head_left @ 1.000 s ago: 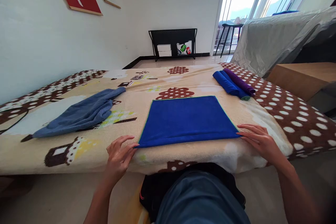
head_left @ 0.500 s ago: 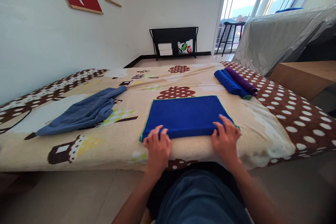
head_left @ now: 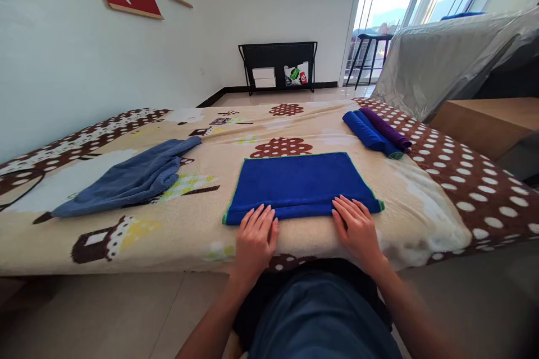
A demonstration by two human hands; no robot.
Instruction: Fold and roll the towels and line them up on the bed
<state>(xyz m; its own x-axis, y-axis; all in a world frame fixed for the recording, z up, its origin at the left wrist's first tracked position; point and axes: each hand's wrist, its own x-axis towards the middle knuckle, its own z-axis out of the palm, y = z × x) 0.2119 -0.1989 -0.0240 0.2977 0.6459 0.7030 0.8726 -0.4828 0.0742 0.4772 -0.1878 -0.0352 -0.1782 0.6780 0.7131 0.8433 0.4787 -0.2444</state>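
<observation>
A bright blue towel with a green hem lies on the patterned blanket, its near edge rolled into a narrow tube. My left hand lies flat and open against the left part of that roll. Flat and open too, my right hand has its fingertips on the right part of the roll. Neither hand grips anything.
A crumpled grey-blue towel lies to the left. Two rolled towels, blue and purple, rest at the far right. A wooden box and plastic-covered furniture stand right; a black rack stands against the far wall.
Both hands moved in from the towel's near corners to its near edge. That edge has been rolled away from me, so the towel looks shorter.
</observation>
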